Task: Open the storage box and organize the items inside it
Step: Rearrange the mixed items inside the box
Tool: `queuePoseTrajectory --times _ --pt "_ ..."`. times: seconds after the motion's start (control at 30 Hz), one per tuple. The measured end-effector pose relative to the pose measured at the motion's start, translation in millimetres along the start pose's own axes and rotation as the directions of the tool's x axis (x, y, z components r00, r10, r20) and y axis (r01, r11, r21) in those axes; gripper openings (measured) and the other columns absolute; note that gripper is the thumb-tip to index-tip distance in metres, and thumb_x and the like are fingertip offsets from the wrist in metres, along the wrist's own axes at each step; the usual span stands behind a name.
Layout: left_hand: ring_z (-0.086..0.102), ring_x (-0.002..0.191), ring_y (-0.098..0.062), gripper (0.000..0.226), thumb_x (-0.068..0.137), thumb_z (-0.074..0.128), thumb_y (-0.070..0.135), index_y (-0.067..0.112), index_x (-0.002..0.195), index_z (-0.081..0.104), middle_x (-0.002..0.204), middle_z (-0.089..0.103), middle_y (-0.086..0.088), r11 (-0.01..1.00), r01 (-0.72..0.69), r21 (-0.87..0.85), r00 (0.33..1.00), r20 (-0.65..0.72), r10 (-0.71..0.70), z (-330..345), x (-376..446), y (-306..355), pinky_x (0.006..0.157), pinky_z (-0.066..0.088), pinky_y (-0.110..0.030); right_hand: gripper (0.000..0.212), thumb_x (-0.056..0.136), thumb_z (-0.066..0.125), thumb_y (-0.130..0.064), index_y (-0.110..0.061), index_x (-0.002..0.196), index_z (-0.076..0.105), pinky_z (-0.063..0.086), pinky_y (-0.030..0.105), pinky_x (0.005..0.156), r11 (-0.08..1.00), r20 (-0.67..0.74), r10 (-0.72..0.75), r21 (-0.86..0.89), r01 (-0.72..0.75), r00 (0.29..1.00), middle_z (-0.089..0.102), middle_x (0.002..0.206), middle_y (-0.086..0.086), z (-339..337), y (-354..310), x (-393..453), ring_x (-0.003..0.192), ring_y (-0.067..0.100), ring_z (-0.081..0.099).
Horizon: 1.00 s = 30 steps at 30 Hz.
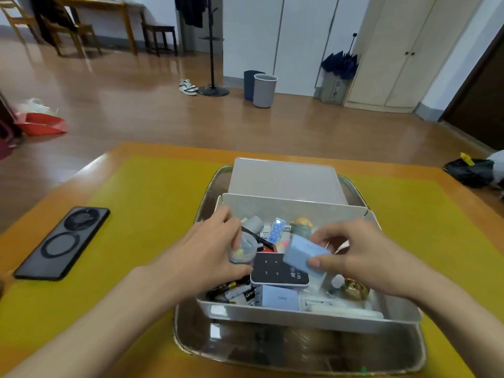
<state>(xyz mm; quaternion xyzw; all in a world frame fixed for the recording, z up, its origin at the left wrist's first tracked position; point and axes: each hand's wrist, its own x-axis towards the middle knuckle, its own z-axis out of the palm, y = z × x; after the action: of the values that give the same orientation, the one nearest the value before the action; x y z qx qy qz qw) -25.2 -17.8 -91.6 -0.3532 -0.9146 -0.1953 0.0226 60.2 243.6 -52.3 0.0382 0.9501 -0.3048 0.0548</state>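
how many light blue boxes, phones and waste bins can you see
light blue boxes: 2, one in the right hand at, one in the storage box at
phones: 1
waste bins: 2
total: 5

Both bare arms reach forward from the near edge. The left hand [215,249] curls its fingers around something small. The right hand [362,252] pinches something between thumb and fingers.
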Motion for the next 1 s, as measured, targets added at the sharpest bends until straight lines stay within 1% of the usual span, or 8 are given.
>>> queuePoseTrajectory --times 0.1,0.2,0.3,0.4,0.53,0.7,0.83,1.0 --pt "0.049 0.072 -0.009 0.046 0.069 0.071 0.063 0.035 0.078 0.036 0.096 0.037 0.016 0.998 -0.056 0.000 0.995 0.087 0.056 -5 -20 -2 0.061 0.044 -0.029 0.026 0.074 0.083 -0.044 -0.032 0.095 0.076 0.056 0.035 0.076 0.996 0.190 -0.007 -0.087 0.024 0.982 0.072 0.085 -0.009 17 -10 -16 0.076 0.007 0.065" --pt "0.048 0.072 -0.003 0.046 0.074 0.063 0.074 0.040 0.084 0.035 0.100 0.038 0.020 0.994 -0.106 0.010 0.982 0.161 0.103 -8 -33 -5 0.058 0.042 -0.022 0.024 0.076 0.082 -0.044 -0.032 0.095 0.076 0.056 0.029 0.075 0.993 0.199 -0.068 -0.083 0.086 0.978 0.072 0.087 -0.011 26 -15 -14 0.079 0.005 0.065" --pt "0.046 0.078 0.001 0.044 0.084 0.034 0.084 0.040 0.081 0.038 0.092 0.043 0.021 0.989 -0.145 0.014 0.971 0.197 0.139 -11 -35 -7 0.064 0.043 -0.021 0.018 0.082 0.079 -0.044 -0.030 0.093 0.077 0.056 0.025 0.074 0.992 0.237 -0.122 0.053 0.113 0.964 0.075 0.085 -0.011 27 -17 -12 0.076 0.004 0.067" --pt "0.043 0.078 0.003 0.046 0.089 0.021 0.079 0.037 0.078 0.039 0.084 0.046 0.018 0.981 -0.179 0.079 0.968 0.191 0.161 -12 -34 -5 0.068 0.043 -0.023 0.018 0.089 0.070 -0.046 -0.030 0.095 0.078 0.052 0.020 0.069 0.989 0.238 -0.134 0.093 0.115 0.962 0.073 0.080 -0.015 22 -13 -12 0.072 -0.002 0.061" --pt "0.043 0.070 -0.001 0.036 0.093 0.027 0.064 0.033 0.080 0.041 0.080 0.047 0.017 0.965 -0.204 0.164 0.968 0.180 0.174 -15 -22 4 0.059 0.033 -0.022 0.013 0.093 0.069 -0.036 -0.027 0.093 0.079 0.051 0.023 0.067 0.995 0.085 -0.069 0.081 0.062 0.994 0.075 0.082 -0.010 -8 9 -2 0.071 0.005 0.064" --pt "0.053 0.081 -0.007 0.025 0.096 0.034 0.053 0.034 0.088 0.049 0.088 0.054 0.016 0.969 -0.190 0.157 0.979 0.103 0.175 -9 3 20 0.067 0.046 -0.032 0.011 0.094 0.062 -0.031 -0.030 0.091 0.073 0.053 0.034 0.072 0.946 -0.221 0.060 -0.298 -0.125 0.973 0.072 0.087 -0.013 -27 49 19 0.084 0.013 0.066" --pt "0.053 0.097 -0.007 0.022 0.096 0.039 0.048 0.034 0.098 0.055 0.099 0.055 0.016 0.983 -0.179 0.045 0.983 0.040 0.177 9 26 38 0.076 0.048 -0.033 0.023 0.092 0.057 -0.034 -0.028 0.111 0.070 0.052 0.036 0.077 0.865 -0.287 0.082 -0.455 -0.211 0.954 0.074 0.107 -0.004 -8 57 40 0.101 0.028 0.066" --pt "0.051 0.108 -0.012 0.022 0.098 0.050 0.039 0.026 0.113 0.059 0.110 0.056 0.010 0.987 -0.156 -0.027 0.988 0.010 0.156 27 56 56 0.087 0.048 -0.037 0.029 0.090 0.059 -0.039 -0.019 0.112 0.063 0.044 0.038 0.074 0.754 -0.280 0.083 -0.610 -0.244 0.956 0.068 0.112 0.010 14 62 55 0.106 0.034 0.064"
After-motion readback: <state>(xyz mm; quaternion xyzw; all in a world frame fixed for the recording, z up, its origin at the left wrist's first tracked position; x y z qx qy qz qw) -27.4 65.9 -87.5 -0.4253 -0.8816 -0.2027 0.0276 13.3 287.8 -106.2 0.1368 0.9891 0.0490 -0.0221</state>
